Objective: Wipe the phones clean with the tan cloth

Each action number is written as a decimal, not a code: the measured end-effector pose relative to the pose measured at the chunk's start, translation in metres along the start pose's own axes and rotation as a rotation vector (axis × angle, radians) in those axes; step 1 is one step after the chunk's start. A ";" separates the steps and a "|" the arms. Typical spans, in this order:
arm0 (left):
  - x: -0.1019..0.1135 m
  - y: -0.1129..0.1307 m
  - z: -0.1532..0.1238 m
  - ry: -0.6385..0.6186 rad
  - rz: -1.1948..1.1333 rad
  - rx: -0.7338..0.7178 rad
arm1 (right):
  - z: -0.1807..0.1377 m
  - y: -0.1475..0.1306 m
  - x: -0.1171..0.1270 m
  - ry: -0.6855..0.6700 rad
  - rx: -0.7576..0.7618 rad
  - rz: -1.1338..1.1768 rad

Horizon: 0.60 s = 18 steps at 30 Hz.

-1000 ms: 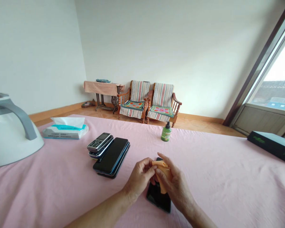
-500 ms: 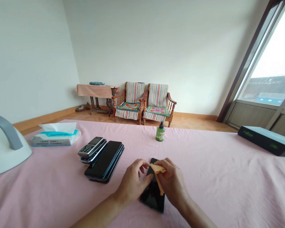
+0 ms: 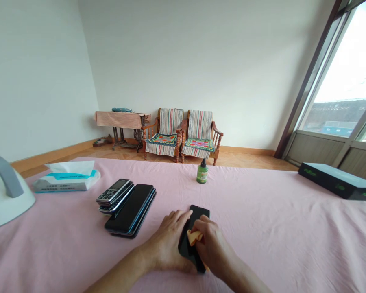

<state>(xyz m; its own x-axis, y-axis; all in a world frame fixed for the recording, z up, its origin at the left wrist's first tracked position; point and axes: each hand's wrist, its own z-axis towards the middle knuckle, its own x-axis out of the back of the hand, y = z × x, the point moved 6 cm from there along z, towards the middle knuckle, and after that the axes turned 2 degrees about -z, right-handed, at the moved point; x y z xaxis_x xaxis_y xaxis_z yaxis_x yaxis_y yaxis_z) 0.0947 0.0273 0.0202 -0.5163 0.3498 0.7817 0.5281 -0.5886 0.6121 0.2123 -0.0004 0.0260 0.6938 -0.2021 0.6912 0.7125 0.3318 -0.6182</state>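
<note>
A black smartphone [image 3: 199, 213] lies flat on the pink tablecloth [image 3: 262, 228] in front of me. My left hand [image 3: 167, 240] rests on the phone's left edge with fingers curled over it, holding it down. My right hand [image 3: 212, 248] is closed on a small folded orange cloth [image 3: 193, 236] and presses it against the phone's screen. The lower part of the phone is hidden under both hands.
A stack of phones [image 3: 126, 206] lies to the left, a tissue pack [image 3: 67, 181] beyond it, and a white appliance with a grey handle [image 3: 3, 191] at the left edge. A green spray bottle [image 3: 202, 172] stands further back. A dark box [image 3: 338, 185] sits far right.
Both hands came down from pinching the cloth above the phone; the left now holds the phone's edge and the right presses the cloth on the screen. The view shifted slightly right.
</note>
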 end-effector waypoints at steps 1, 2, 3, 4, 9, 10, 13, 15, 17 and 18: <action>0.001 -0.002 0.001 -0.005 -0.010 0.002 | -0.001 -0.002 0.000 -0.011 -0.001 0.006; 0.004 -0.003 0.001 -0.014 -0.034 0.006 | -0.003 -0.003 0.000 -0.017 -0.004 0.012; 0.006 -0.005 0.002 -0.030 -0.082 0.013 | -0.004 -0.003 0.000 -0.018 -0.004 0.021; 0.010 -0.007 0.002 -0.042 -0.146 0.019 | -0.006 -0.002 0.001 -0.009 -0.005 0.029; 0.026 -0.020 0.013 0.056 -0.360 0.093 | -0.015 0.005 0.001 0.075 0.002 0.070; 0.027 -0.023 0.018 0.087 -0.358 0.109 | -0.016 0.006 0.001 0.081 0.005 0.083; 0.024 -0.031 0.039 0.161 -0.356 0.144 | -0.015 0.012 0.004 0.100 -0.016 0.144; 0.021 -0.038 0.058 0.196 -0.347 0.163 | -0.013 0.018 0.008 0.134 -0.049 0.206; 0.019 -0.047 0.081 0.235 -0.330 0.191 | -0.010 0.025 0.012 0.195 -0.088 0.268; 0.018 -0.053 0.093 0.261 -0.321 0.210 | -0.010 0.028 0.013 0.227 -0.105 0.296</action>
<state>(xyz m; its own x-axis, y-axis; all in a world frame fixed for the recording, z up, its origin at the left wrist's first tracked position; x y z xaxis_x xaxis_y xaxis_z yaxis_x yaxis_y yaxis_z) 0.1205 0.1325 0.0131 -0.8141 0.2790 0.5092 0.4252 -0.3108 0.8501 0.2426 -0.0027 0.0144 0.8681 -0.3148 0.3838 0.4766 0.3126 -0.8217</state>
